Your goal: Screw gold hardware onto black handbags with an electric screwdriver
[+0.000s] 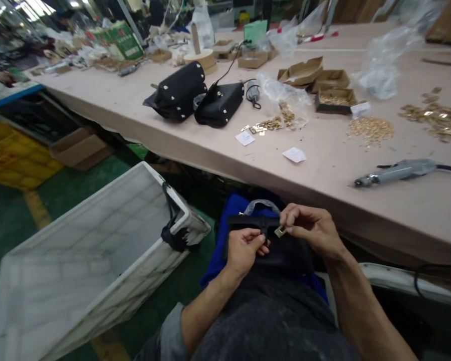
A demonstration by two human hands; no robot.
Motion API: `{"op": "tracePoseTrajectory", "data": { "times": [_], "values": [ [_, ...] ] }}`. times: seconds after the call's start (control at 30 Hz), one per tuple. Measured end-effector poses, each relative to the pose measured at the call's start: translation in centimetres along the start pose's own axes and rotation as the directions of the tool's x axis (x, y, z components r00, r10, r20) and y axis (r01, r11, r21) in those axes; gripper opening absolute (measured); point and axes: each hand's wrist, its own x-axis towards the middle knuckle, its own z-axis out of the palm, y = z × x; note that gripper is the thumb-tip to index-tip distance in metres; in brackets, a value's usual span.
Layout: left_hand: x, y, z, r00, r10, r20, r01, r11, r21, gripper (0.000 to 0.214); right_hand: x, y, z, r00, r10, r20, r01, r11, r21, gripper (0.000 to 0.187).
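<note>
Black handbag (287, 255) lies on your lap over a blue cloth (217, 253), directly beneath and around your fingers. Your left hand (242, 249) has its fingers drawn nearly together, apparently nipping a narrow dark part at the bag's upper front; the detail is too small to read. Your right hand (313, 228) pinches a small gold plate (277, 232) between closed fingertips, just beside the left fingers and close over the bag.

Risks noted. You hold the plate by one end only; a loose pinch could let it twist or drop into the dark gap beyond your fingers, below the tabletop (319, 168). Its bare metal edge, if tipped downward, could mark the black surface under it. Should your left fingers slacken, the soft front could sag out of line with the plate. The bag appears to rest on your lap alone, so a shifted knee could tilt it toward the white crate (97, 218), left of your fingers.
</note>
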Motion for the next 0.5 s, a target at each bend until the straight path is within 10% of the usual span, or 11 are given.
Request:
{"op": "tracePoseTrajectory", "data": {
  "times": [0.2, 0.5],
  "values": [
    [-0.1, 0.0, -0.3, 1.0, -0.015, 0.003, 0.016, 0.995, -0.103, 0.03, 0.8, 1.6, 2.2, 0.987, 0.1, 0.127, -0.087, 0.991, -0.104, 0.012],
    [0.2, -0.5, -0.9, 1.0, -0.007, -0.014, 0.006, 0.995, -0.101, 0.026, 0.2, 2.4, 3.9, 0.995, 0.09, -0.036, -0.096, 0.891, -0.444, 0.005]
  ]
}}
